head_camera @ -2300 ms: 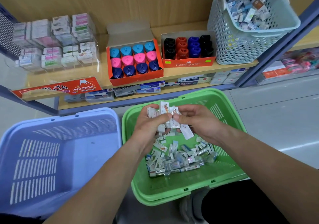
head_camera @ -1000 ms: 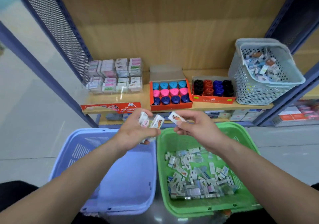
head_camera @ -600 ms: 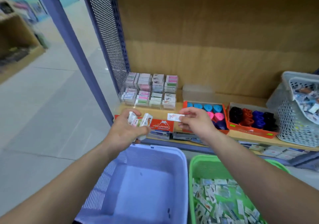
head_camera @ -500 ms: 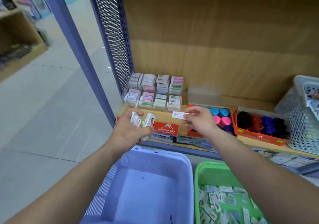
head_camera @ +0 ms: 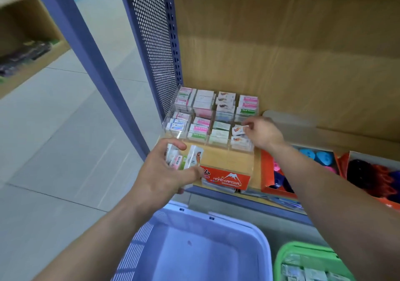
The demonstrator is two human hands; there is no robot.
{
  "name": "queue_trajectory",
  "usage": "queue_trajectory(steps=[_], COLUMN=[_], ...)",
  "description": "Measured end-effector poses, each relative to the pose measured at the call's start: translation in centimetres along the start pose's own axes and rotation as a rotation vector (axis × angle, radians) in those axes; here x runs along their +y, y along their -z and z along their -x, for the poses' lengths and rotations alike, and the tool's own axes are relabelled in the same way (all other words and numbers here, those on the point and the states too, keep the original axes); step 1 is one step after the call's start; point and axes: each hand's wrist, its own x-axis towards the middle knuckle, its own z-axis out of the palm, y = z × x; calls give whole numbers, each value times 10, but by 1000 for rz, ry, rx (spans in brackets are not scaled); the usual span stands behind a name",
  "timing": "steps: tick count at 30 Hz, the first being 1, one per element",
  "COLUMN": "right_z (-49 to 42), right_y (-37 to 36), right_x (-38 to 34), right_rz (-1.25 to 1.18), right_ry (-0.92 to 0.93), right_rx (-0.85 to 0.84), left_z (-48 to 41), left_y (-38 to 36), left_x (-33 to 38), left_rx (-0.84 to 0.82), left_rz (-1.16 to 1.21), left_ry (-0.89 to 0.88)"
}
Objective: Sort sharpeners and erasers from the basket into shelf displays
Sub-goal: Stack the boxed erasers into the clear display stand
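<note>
Right hand (head_camera: 263, 132) pinches one eraser (head_camera: 238, 130) at the clear display's (head_camera: 195, 118) lower-right compartment, mid-frame; left hand (head_camera: 164, 172) clutches several erasers (head_camera: 185, 157).

Background stuff here: a blue-purple perforated metal side panel (head_camera: 155, 49) closes the unit's left end, with a plain light wood-grain back board (head_camera: 292, 42) beside it. A thick blue-purple slanted metal post (head_camera: 86, 64) runs just left of that panel. Pale grey tiled floor (head_camera: 54, 140) spreads out on the left, and a second wooden shelf unit (head_camera: 26, 16) sits far left with some blurry dark goods (head_camera: 23, 58). A lilac slotted plastic basket (head_camera: 216, 218) sits down front.
</note>
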Motion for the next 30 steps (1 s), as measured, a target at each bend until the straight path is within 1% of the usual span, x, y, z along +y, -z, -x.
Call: queue_trajectory(steps=[3,5,7,8,9,10,12,13,14,15,18,23,26,30], right_z=[-4,1,14,26,40,57,93,110,124,134,148,155,158,159], right_y=[1,4,14,20,26,32,45,51,55,58,61,60,53,47], right_x=[4,0,-12,-20,-31,-43,-71,-82,-91,-97,-106,-102,-98,-89], right_rz=[164,190,137,49,-96,-289,-706,-848,-931,-967,-971,-1031,-1100,-1243], right_ry=[71,69,57,77,111,142,152,147,154,168,185,119,75,-75], right_rx=[-62,-87,-6,49,76,53,-136,-245,-327,-374,-405,-473,-514,-406], left_z=[-2,-2,-1,0,0,1,3,4,6,7,13,26,29,21], left_y=[-3,-5,-6,-7,-8,-8,-8,-8,-8,-9,-10,-14,-15,-12], left_x=[0,2,3,3,4,4,5,5,5,4,4,7,9,5], left_rx=[-13,-24,-30,-34,-38,-41,-46,-47,-48,-51,-75,-156,-167,-131], left_rz=[13,20,32,37,41,42,39,38,39,39,26,7,40,45], left_ry=[13,16,14,12,7,1,-6,-5,-3,3,9,1,22,45])
